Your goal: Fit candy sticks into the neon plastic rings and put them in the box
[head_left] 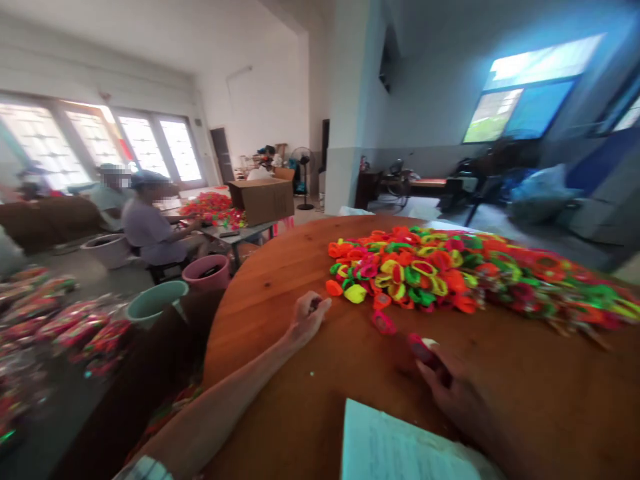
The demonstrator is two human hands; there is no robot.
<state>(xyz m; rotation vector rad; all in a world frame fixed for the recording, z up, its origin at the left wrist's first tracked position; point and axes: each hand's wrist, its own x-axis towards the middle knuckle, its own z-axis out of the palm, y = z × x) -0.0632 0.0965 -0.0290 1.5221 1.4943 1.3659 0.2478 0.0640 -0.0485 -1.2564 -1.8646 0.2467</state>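
My left hand (307, 319) is over the wooden table (270, 280), fingers curled, with a small dark spot showing between thumb and forefinger; what it is I cannot make out. Lower right, my right hand (453, 380) grips a small pink oval piece (421, 348) between thumb and fingers; a pale bit shows beside it. Between the hands, a separate pink oval piece (383, 323) lies on the wood. Just beyond is a broad heap of small oval pieces (425, 270) in orange, yellow, green and pink. A printed paper (400, 443) lies at the near edge.
Left of the table stand a green bucket (156, 301) and a pink bucket (206, 270). Bagged colourful goods (90, 327) cover the floor there. Two people sit at another table holding a cardboard box (263, 200). A standing fan (303, 177) is farther back.
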